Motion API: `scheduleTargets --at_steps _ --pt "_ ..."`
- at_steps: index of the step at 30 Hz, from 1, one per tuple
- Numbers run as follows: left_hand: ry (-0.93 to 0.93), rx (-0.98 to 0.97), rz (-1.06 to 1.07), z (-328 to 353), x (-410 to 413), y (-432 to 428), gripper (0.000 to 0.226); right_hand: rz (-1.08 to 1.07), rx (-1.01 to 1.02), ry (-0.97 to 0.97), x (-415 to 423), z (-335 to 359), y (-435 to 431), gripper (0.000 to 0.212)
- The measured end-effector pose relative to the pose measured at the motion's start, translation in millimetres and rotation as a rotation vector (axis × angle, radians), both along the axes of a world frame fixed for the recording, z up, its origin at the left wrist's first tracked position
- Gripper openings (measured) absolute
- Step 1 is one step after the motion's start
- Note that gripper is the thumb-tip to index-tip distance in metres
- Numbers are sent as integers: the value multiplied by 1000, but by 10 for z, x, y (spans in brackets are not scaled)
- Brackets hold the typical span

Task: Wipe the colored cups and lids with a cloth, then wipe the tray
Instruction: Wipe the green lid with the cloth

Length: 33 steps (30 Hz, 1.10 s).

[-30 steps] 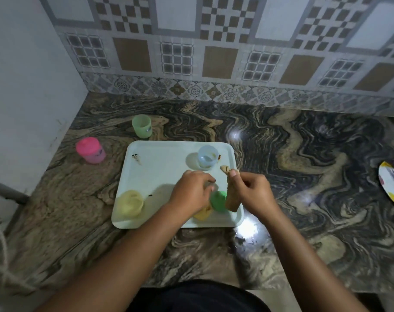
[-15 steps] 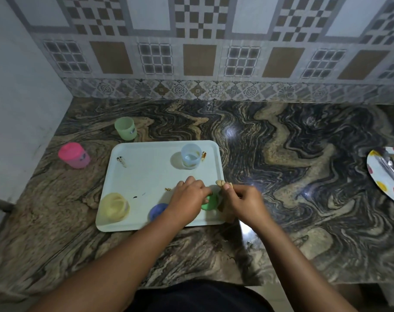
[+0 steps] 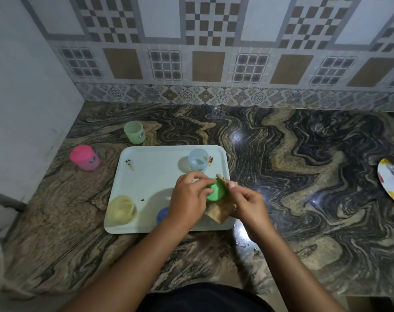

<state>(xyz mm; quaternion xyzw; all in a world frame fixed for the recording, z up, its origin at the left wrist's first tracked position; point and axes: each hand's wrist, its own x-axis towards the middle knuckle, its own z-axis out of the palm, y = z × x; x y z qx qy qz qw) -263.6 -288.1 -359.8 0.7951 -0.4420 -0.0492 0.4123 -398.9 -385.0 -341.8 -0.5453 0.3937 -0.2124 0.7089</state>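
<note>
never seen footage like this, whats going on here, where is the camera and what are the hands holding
No machine here: a person's two bare hands, filmed by one camera worn on the head, looking down at a marbled counter. The left hand holds a green lid; the right hand pinches a brown cloth against it. Below is a white tray with a blue cup, a yellow cup and a blue lid. A green cup and a pink cup stand on the counter beside it.

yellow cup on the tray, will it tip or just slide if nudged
The yellow cup looks like thin translucent plastic, so it is probably light. It is squat and wide, so it likely slides rather than tips. The tray looks smooth, so it may skid easily.
</note>
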Motion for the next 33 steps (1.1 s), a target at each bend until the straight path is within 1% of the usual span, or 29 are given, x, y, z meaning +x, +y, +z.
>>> scheduleTargets --at_steps 2,4,6,8,10,12,14,17,19,23,26,29,30,33 --pt "159 -58 97 103 35 32 33 -10 13 -52 56 122 21 26" --pt "414 -70 237 181 75 61 47 4 2 -91 118 225 49 25" --pt "677 -64 344 249 127 101 51 43 -11 -117 191 286 84 24" --pt "895 -64 359 309 181 163 41 82 -20 -130 270 333 127 24" --pt "1095 -106 325 393 216 237 33 100 -38 -141 341 353 162 25" --pt "1243 -201 300 450 262 299 34 99 -52 -148 413 371 192 25" --pt "1333 -287 280 499 305 341 40 94 -63 -160 479 384 222 27" --pt "1357 -357 240 567 353 386 40 114 -124 -170 587 394 263 31" --pt "1349 -397 170 605 368 415 41 140 -184 -161 651 389 299 34" --pt "1284 -447 65 636 358 461 45 154 -216 -162 748 415 319 36" --pt "1256 -499 125 659 338 466 50 164 -276 -194 768 453 379 30" --pt "1257 -565 240 690 355 471 45 192 -380 -206 765 465 481 25" --pt "1239 -567 244 703 360 479 45 206 -428 -199 766 439 502 25" --pt "1126 -513 184 733 360 524 59 230 -502 -179 765 431 532 26"
